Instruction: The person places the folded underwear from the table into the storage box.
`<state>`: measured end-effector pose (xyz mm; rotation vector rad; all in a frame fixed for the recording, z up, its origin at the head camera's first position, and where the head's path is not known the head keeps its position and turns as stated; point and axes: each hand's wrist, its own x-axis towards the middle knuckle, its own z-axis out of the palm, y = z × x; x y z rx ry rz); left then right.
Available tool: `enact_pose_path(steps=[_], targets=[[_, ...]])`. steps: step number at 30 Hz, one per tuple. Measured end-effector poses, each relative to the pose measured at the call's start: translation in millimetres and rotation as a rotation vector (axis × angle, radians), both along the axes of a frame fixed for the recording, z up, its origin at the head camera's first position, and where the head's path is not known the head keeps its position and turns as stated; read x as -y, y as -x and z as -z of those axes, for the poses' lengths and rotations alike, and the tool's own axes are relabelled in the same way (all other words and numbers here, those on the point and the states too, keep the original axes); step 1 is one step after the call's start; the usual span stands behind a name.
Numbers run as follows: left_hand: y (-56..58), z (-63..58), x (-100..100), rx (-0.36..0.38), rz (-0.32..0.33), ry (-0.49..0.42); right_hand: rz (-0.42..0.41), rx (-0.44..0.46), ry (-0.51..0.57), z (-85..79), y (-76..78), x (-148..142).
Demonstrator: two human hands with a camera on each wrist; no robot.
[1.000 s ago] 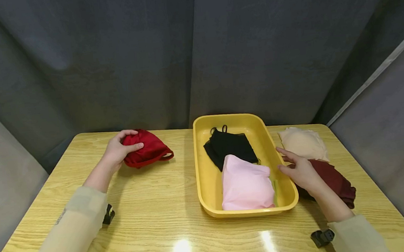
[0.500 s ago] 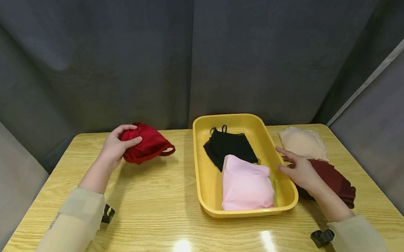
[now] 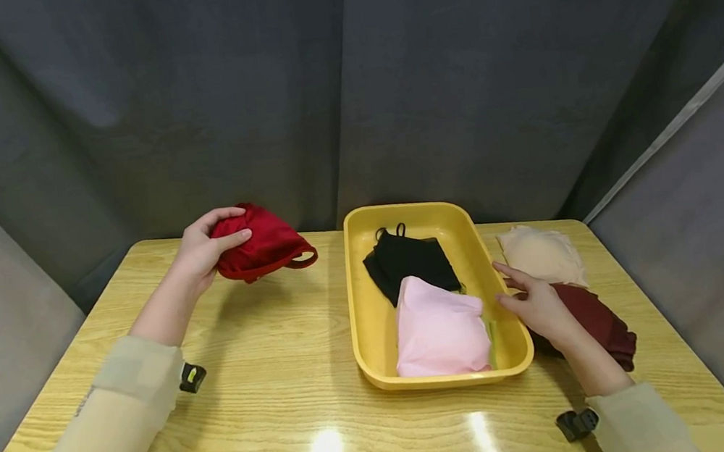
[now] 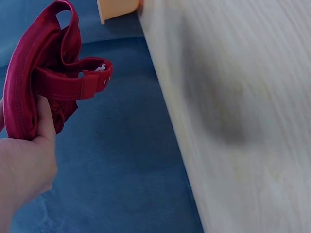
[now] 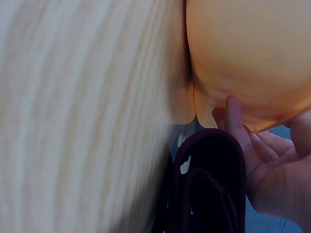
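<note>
Here, the left hand (image 3: 202, 251) pinches the red garment (image 3: 268, 241) between thumb and fingers, above the far left part of the desk (image 3: 272, 380); the right hand (image 3: 542, 309), its fingers loosely extended, touches the right side of the yellow tray (image 3: 445, 380).

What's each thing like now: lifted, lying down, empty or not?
Shiny red strappy garment: held above the wooden table in the left hand
Yellow plastic tray: on the table, not empty
Black thin-strapped garment: lying in the tray, partly hidden
Smooth pink garment: lying in the tray
Beige padded garment: lying on the table
Dark maroon garment: lying beside the tray, partly hidden by the right hand
</note>
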<state>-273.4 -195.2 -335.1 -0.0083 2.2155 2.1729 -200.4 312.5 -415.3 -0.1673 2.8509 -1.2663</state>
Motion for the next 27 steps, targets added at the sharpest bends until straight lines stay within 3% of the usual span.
enact_pose_path(steps=[13,20,27], targets=[[-10.9,-29.6,-25.2,-0.051,0.064,-0.103,0.000,-0.005,0.001,-0.5,0.0,0.7],[-10.4,-38.4,-42.5,-0.080,0.060,-0.169,-0.004,0.003,0.009,-0.4,1.5,1.6],[-8.8,-42.6,-61.2,-0.100,0.107,-0.238,-0.002,0.006,0.010,1.1,2.8,2.0]])
